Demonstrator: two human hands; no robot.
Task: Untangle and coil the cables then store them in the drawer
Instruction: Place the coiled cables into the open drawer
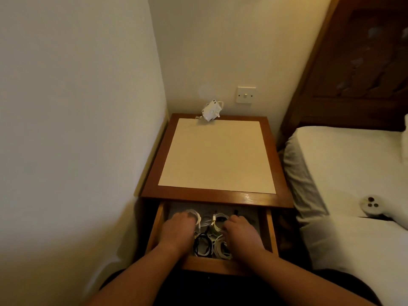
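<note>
While both hands reach into the open drawer (212, 265), the cables (206, 241) lie inside it as coils, white and black, packed between the hands and up against the front wall.

Left hand (180, 228): palm down at the drawer's rear left, fingers bent over a white coil (195, 215). Cannot tell whether they grip it.

Right hand (239, 230): palm down on the right side, fingers bent onto more white loops. Grip equally unclear.

Drawer stands pulled out from under the bench (209, 196), which has a pale panel set in a wood frame.

Adapter (210, 111): white, tilted, at the bench's rear edge against the wall, with a short lead attached.

Switch (246, 95): on the wall, above and right of the adapter.

Bed (353, 168): just right of the bench, white sheets. A pale controller (371, 206) lies on it. Dark headboard (353, 62) behind.
</note>
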